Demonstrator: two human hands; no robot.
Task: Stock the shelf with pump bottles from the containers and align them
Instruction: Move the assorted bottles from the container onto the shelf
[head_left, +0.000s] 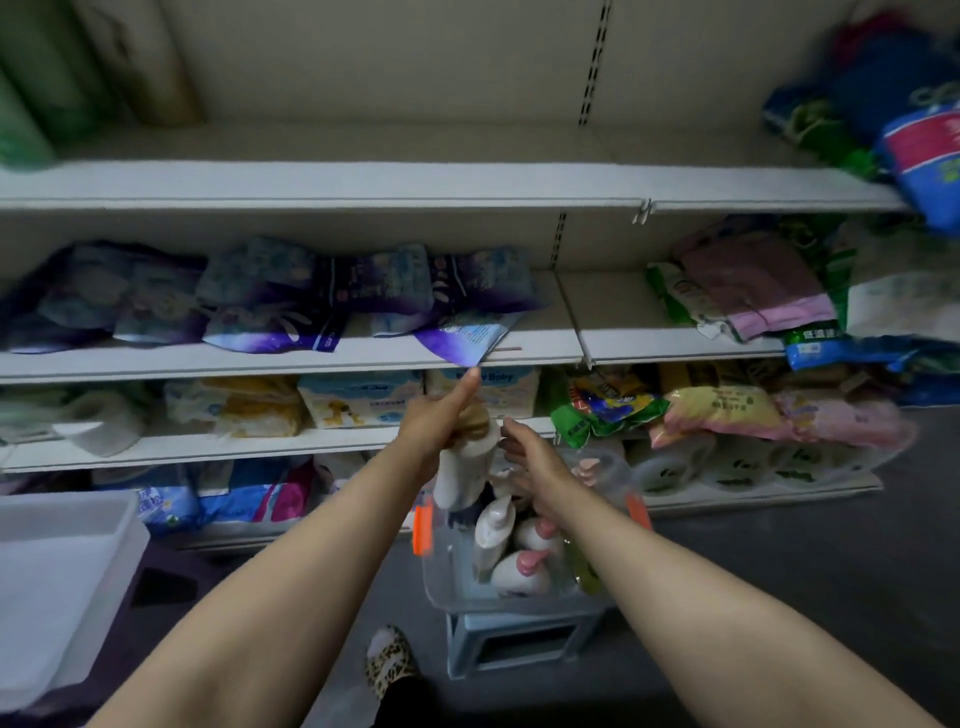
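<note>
The left hand (441, 421) is closed around the neck of a white pump bottle (465, 467), just under its tan pump head, with the thumb sticking up and away from the bottle. The bottle hangs upright from that grip, its bottom just above the clear container (441, 566) that sits below and between both hands. The right hand (530, 457) is just to the right of the bottle, fingers loosely spread and half curled, holding nothing; whether its fingertips touch the bottle I cannot tell, as the frame is blurred there.

Under the right hand and wrist, the container holds more bottles (519, 561), white with pink pump tops, lying tilted against one another. An orange clip (422, 527) shows on the container's wall below the left wrist. The container rests on a pale blue stool (519, 642), nearer the person than the hands.

Beyond the hands stands the shelf (322, 179), whose upper board, well above both hands, is mostly bare in the middle. Purple packets (270, 296) lie on the board above the left hand, one corner hanging just over the raised thumb. Far to the left of the left forearm is a white tub (67, 566). Below the arms, a foot in a leopard-print slipper (389, 662) stands on the floor
</note>
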